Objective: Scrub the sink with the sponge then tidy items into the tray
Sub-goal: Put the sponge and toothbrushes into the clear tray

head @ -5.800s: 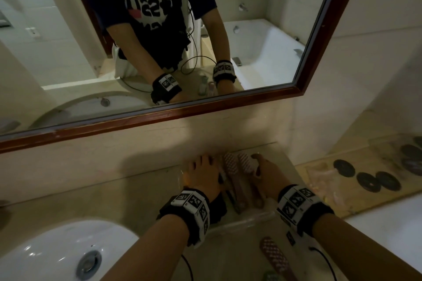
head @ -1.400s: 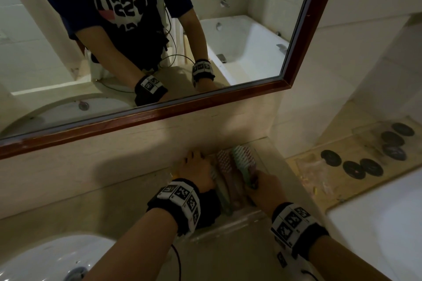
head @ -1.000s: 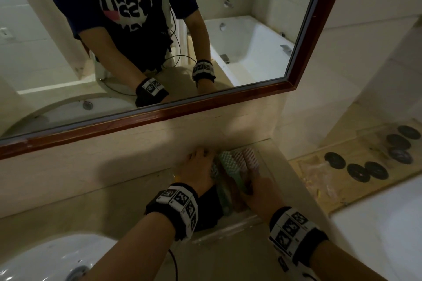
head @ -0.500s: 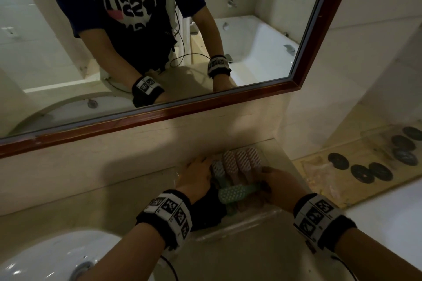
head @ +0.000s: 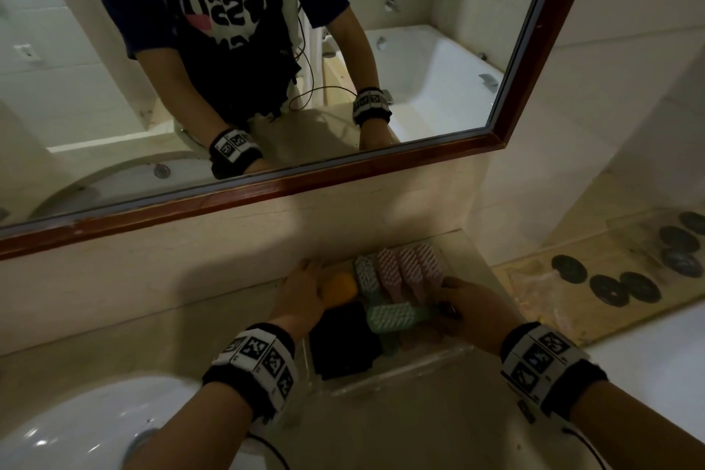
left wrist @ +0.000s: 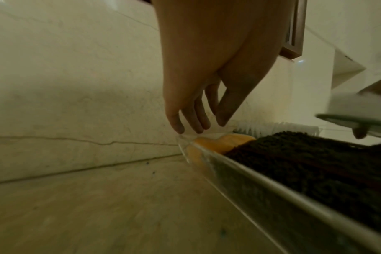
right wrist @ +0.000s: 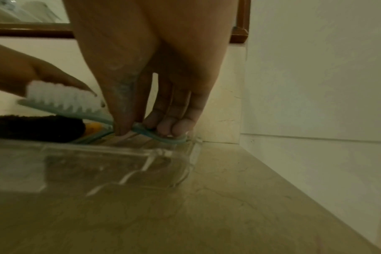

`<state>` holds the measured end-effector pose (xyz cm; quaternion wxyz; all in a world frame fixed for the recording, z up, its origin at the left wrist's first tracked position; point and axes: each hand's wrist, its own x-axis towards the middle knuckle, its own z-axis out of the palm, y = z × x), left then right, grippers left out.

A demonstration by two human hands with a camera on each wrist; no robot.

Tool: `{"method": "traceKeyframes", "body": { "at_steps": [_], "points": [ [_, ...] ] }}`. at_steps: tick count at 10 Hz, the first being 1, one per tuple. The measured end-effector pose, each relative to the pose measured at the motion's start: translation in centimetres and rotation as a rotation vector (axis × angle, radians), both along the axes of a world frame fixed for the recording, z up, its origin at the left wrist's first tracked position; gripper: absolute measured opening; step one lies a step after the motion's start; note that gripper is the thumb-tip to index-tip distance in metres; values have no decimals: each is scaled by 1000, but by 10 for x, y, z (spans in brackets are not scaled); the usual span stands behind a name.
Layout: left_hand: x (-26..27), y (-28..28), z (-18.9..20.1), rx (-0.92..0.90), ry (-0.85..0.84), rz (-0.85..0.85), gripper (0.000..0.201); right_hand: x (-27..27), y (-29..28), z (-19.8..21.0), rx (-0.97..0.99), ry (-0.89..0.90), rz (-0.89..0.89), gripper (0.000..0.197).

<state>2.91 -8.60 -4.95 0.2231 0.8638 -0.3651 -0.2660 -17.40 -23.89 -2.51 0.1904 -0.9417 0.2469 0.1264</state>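
A clear tray (head: 400, 364) sits on the counter against the wall, right of the white sink (head: 76, 427). It holds an orange sponge (head: 339, 288), a dark cloth (head: 343, 343), a green brush (head: 364, 273) and pink brushes (head: 408, 267). My right hand (head: 446, 303) pinches the handle of a second green brush (head: 393, 317), which lies crosswise over the others. In the right wrist view the thumb and fingers (right wrist: 163, 127) close on that handle (right wrist: 141, 130), bristles up. My left hand (head: 305, 279) rests straight fingers (left wrist: 198, 125) on the tray's far left corner (left wrist: 185, 137), beside the sponge (left wrist: 224, 142).
A wood-framed mirror (head: 267, 191) hangs above the backsplash. The side wall (right wrist: 315, 86) stands close to the right of the tray. Beyond the counter's right end, a mat with dark discs (head: 610, 286) lies lower down. Bare counter (head: 381, 424) runs in front of the tray.
My right hand has swung the green brush from pointing at the wall to lying crosswise over the others, and has shifted right. My left hand has stayed at the tray's left corner.
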Motion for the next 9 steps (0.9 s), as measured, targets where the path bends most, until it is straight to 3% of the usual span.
{"method": "traceKeyframes", "body": {
  "at_steps": [2, 4, 5, 8, 9],
  "points": [
    [-7, 7, 5, -27, -65, -28, 48, 1, 8, -5, -32, 125, 69, 35],
    [-25, 19, 7, 212, -234, -272, 49, -2, 7, -6, -12, 163, 65, 34],
    [-27, 20, 8, 260, -263, -303, 52, -2, 9, -9, -15, 185, 60, 31],
    [-30, 22, 31, 350, -251, -345, 50, -5, 18, 12, -37, 163, 21, 41],
    [-29, 40, 51, 258, -230, -226, 42, -10, 29, 44, -79, 90, -16, 43]
  ]
}}
